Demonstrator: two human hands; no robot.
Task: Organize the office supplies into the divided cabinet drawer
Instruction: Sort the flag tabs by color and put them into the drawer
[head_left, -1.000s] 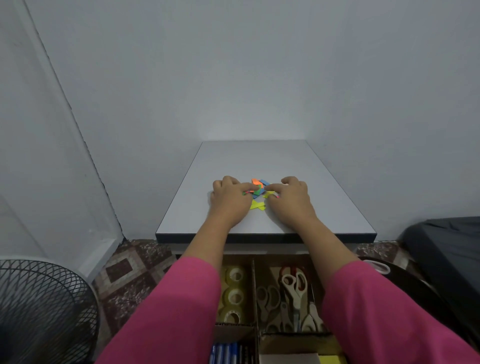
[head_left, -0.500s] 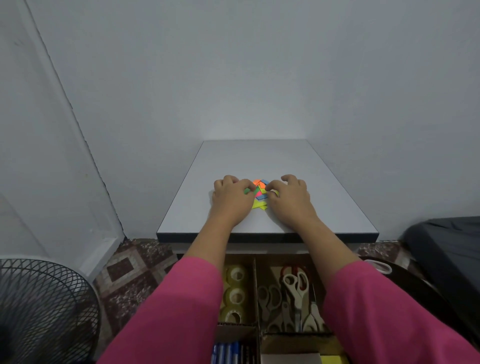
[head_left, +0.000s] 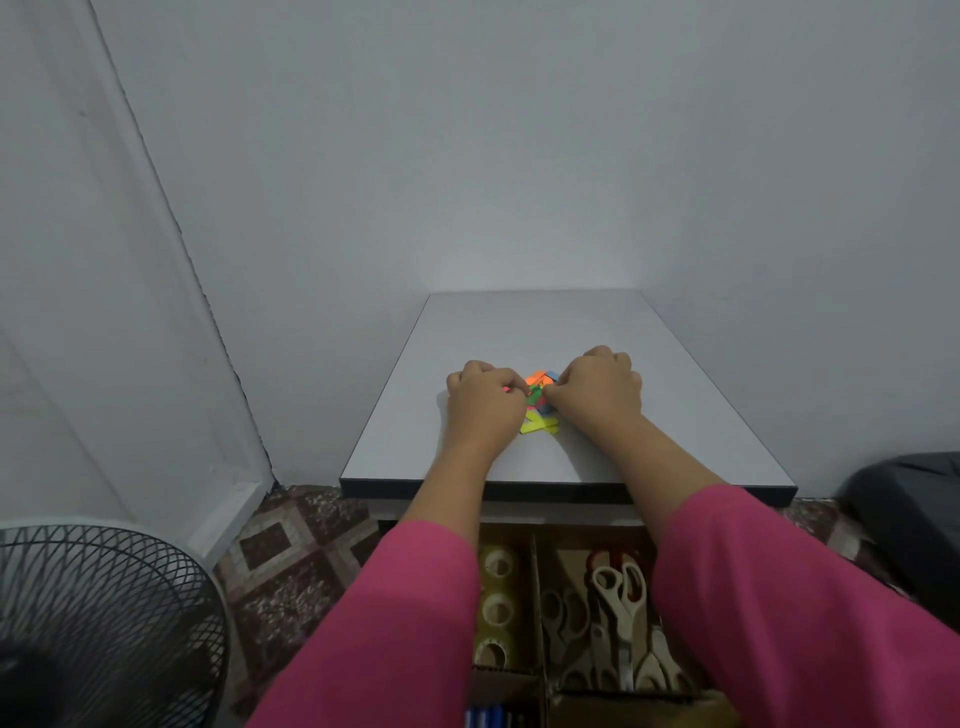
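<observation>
Our hands have closed in since a second ago, bunching the coloured paper strips (head_left: 540, 402) tighter. Our left hand (head_left: 483, 402) and right hand (head_left: 597, 389) curl their fingertips onto the pile from either side, equally near. The pile sits mid-cabinet top (head_left: 675, 395), its yellow strips pointing sideways, above the open drawer (head_left: 535, 597).

Two hands: left hand (head_left: 485, 402), right hand (head_left: 597, 387). Three clear tape rolls (head_left: 497, 608), 6 o'clock. Small bright paper strips (head_left: 540, 415): count unclear. Cream-handled scissors (head_left: 618, 587): several, overlapping.
</observation>
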